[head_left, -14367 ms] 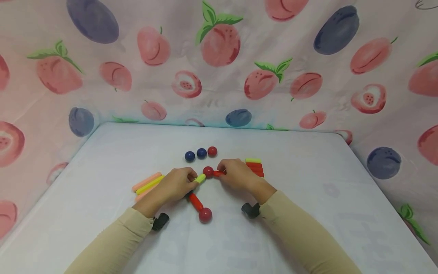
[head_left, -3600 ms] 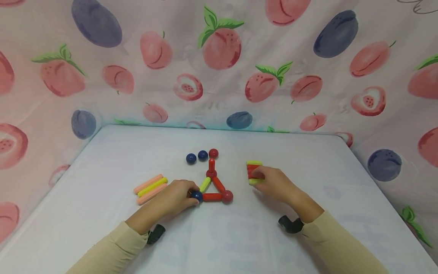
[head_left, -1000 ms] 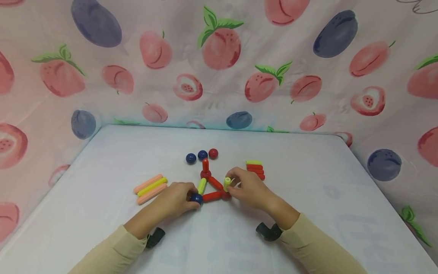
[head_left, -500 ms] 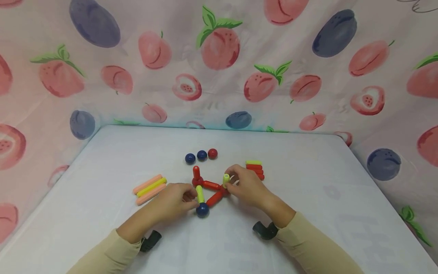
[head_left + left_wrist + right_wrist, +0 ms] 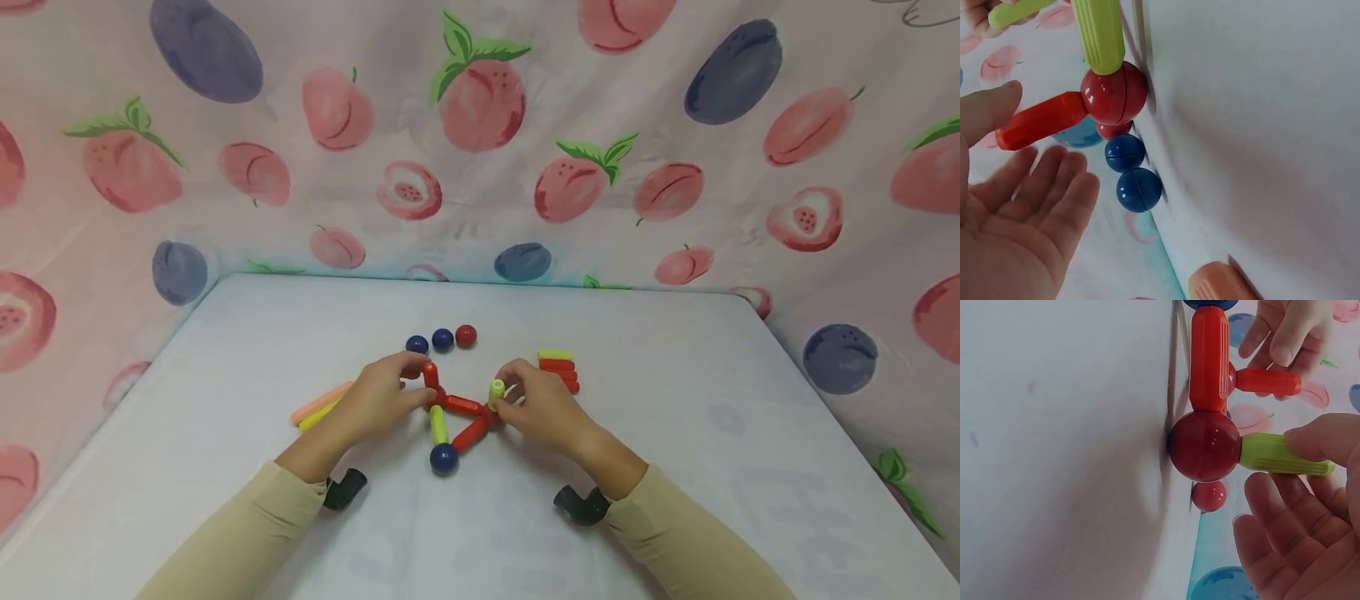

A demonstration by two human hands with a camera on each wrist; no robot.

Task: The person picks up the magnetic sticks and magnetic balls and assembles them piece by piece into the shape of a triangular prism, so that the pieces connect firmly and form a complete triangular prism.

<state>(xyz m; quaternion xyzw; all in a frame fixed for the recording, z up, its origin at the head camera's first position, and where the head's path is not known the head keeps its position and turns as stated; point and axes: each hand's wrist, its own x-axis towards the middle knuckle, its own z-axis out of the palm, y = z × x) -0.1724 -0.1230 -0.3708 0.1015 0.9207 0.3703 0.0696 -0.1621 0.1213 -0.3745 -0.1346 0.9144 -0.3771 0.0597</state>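
Observation:
A triangular frame of magnetic rods and balls lies mid-table. Its near corner is a blue ball [image 5: 444,459], joined by a yellow-green rod [image 5: 438,426] to the far-left red ball [image 5: 1114,94]. On that red ball stands an upright red rod [image 5: 1041,120]; my left hand [image 5: 386,396] surrounds it, thumb and fingers spread on either side. My right hand [image 5: 543,408] pinches an upright yellow-green rod [image 5: 1282,454] between thumb and fingers. This rod stands on the right-hand red ball [image 5: 1205,446]. Two red rods [image 5: 470,435] run from that ball to the other corners.
Behind the frame sit two loose blue balls [image 5: 442,340] and a red ball [image 5: 466,336]. Spare short rods [image 5: 557,365], red and yellow-green, lie at the right. Longer peach and yellow sticks [image 5: 322,403] lie left, partly under my left forearm.
My right hand brought a yellow-green rod from the right-hand row onto the right red ball. The frame turned; my left hand left the blue ball and moved up to the upright red rod.

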